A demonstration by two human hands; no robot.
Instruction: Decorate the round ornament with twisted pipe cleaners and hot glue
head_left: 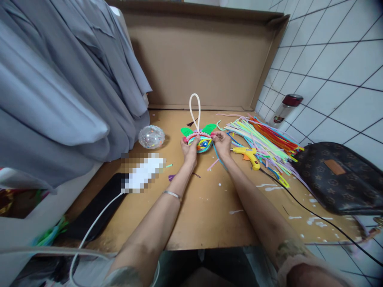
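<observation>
Both of my hands are on a small, colourful craft ornament (pixel 204 148) of pipe cleaners, held up over the middle of the table. Green leaf shapes (pixel 208 128) stick out at its top, and a tall white loop (pixel 190 104) rises above it. My left hand (pixel 189 150) grips the ornament's left side, with the thumb on its front. At the right edge, the fingers of my right hand (pixel 222 142) pinch a small pink part of it. A blue pipe cleaner (pixel 219 156) trails below, close to my right hand.
A yellow glue gun (pixel 247 154) lies right of my hands, its black cord running to the front right. Behind it spreads a pile of pipe cleaners (pixel 263 137). A clear ball (pixel 151 137), a bottle (pixel 285 108), a patterned bag (pixel 347 179) and a black pouch (pixel 97 205) surround the work area.
</observation>
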